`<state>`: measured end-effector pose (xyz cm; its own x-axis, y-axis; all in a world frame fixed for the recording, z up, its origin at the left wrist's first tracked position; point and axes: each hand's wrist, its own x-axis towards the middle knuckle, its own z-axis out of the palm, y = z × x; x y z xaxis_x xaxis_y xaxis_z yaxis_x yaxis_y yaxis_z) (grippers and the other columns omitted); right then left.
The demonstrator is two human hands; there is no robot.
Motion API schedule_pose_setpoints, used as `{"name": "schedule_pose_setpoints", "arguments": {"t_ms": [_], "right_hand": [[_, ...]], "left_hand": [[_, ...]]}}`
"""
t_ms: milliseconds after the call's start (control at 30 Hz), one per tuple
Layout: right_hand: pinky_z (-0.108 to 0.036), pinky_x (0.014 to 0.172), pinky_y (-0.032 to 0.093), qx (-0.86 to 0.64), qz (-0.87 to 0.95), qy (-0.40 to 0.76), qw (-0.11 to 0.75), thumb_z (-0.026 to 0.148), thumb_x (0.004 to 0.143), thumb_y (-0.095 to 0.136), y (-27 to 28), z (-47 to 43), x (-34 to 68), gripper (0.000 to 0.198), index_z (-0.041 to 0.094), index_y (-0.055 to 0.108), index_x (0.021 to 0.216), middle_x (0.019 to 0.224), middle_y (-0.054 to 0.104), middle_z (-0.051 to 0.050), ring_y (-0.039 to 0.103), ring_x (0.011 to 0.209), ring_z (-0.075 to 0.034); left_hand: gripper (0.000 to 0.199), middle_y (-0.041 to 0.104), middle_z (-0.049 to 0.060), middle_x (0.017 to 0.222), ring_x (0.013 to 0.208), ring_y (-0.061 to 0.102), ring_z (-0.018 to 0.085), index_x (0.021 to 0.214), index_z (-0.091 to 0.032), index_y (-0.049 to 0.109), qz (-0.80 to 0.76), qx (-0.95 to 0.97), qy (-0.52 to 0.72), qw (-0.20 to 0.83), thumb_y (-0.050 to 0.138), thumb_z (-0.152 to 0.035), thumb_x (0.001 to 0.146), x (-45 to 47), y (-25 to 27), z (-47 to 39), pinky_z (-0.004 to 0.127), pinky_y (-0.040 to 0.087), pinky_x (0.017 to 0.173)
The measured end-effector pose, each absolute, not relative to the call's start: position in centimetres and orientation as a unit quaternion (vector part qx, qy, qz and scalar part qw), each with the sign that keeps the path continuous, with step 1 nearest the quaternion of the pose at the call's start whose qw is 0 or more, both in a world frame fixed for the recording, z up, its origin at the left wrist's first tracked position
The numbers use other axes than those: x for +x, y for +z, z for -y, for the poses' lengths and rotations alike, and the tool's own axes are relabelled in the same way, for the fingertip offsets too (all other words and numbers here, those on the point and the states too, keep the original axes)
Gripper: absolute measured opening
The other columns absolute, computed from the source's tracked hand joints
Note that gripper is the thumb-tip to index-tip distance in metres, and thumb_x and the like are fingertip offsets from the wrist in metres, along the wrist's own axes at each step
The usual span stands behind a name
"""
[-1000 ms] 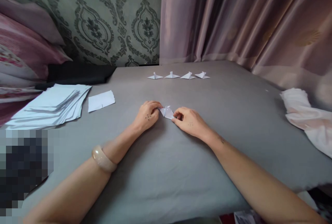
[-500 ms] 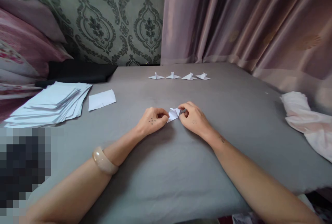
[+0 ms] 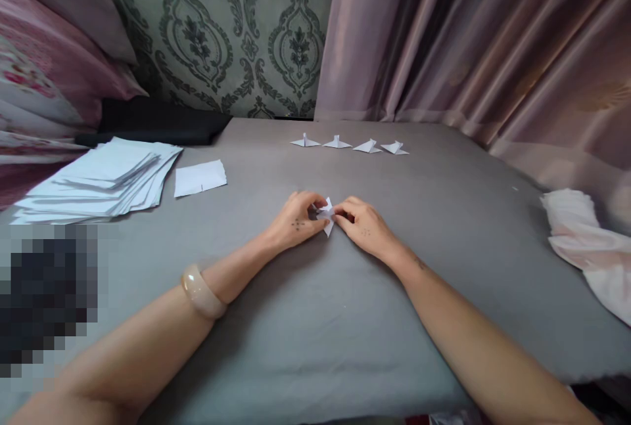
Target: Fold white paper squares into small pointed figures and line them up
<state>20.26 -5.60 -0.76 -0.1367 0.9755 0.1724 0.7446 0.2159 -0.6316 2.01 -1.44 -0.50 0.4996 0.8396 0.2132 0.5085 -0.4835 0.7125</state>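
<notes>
A small folded white paper figure [image 3: 327,216] is held between both hands, low over the middle of the grey cloth. My left hand [image 3: 298,220] grips its left side between thumb and fingers. From the right, my right hand [image 3: 363,226] pinches the paper's edge with thumb and forefinger. Pointed tips stick out above and below the fingers; the rest of the paper is partly hidden by them. Further back, several finished-looking folded paper figures [image 3: 337,142] stand in a row.
On the left lies a stack of white paper sheets [image 3: 93,182], with a single sheet [image 3: 200,178] beside it. Black cloth [image 3: 162,124] lies behind the stack. A bunched pale cloth [image 3: 574,221] rests at the right edge. Curtains [image 3: 419,37] hang behind the grey-covered table [image 3: 315,339].
The folded paper has been turned, so its points now face up and down. My hands have come closer together around it. The view has shifted slightly.
</notes>
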Motion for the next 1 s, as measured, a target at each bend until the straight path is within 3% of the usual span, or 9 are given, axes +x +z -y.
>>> {"name": "schedule_pose_setpoints", "arguments": {"t_ms": [167, 467, 867, 1000], "right_hand": [[-0.026, 0.069, 0.042, -0.616, 0.699, 0.198, 0.306, 0.022, 0.081, 0.057, -0.8, 5.8, 20.0, 0.018, 0.022, 0.062, 0.099, 0.087, 0.065, -0.001, 0.056, 0.071, -0.013], [-0.027, 0.069, 0.042, -0.622, 0.689, 0.201, 0.313, 0.022, 0.08, 0.053, -0.4, 6.4, 19.5, 0.011, 0.022, 0.061, 0.088, 0.083, 0.065, -0.001, 0.057, 0.072, -0.014], [-0.026, 0.069, 0.043, -0.611, 0.684, 0.193, 0.349, 0.019, 0.073, 0.053, -0.1, 5.7, 18.8, 0.008, 0.02, 0.059, 0.078, 0.083, 0.064, -0.002, 0.057, 0.07, -0.013], [-0.028, 0.069, 0.043, -0.629, 0.667, 0.196, 0.347, 0.028, 0.079, 0.053, 0.5, 5.5, 18.3, 0.012, 0.02, 0.061, 0.074, 0.077, 0.065, -0.001, 0.057, 0.068, -0.014]], "left_hand": [[0.018, 0.066, 0.003, 0.081, 0.078, 0.057, 0.017, 0.091, -0.018, 0.068, -0.415, 0.824, 0.262, 0.282, 0.058, -0.02, 0.075, 2.1, -0.3, 1.4, 0.029, 0.046, 0.073], [0.016, 0.064, 0.001, 0.074, 0.066, 0.054, 0.013, 0.087, -0.017, 0.068, -0.414, 0.829, 0.26, 0.271, 0.055, -0.019, 0.078, 2.4, -0.5, 1.2, 0.025, 0.044, 0.065], [0.011, 0.063, 0.002, 0.074, 0.065, 0.054, 0.012, 0.084, -0.017, 0.067, -0.41, 0.838, 0.259, 0.25, 0.057, -0.018, 0.08, 2.5, -0.4, 1.4, 0.024, 0.043, 0.064], [0.011, 0.061, 0.002, 0.072, 0.065, 0.054, 0.013, 0.079, -0.016, 0.065, -0.4, 0.849, 0.26, 0.227, 0.055, -0.018, 0.082, 2.6, -0.5, 1.4, 0.024, 0.042, 0.064]]}}
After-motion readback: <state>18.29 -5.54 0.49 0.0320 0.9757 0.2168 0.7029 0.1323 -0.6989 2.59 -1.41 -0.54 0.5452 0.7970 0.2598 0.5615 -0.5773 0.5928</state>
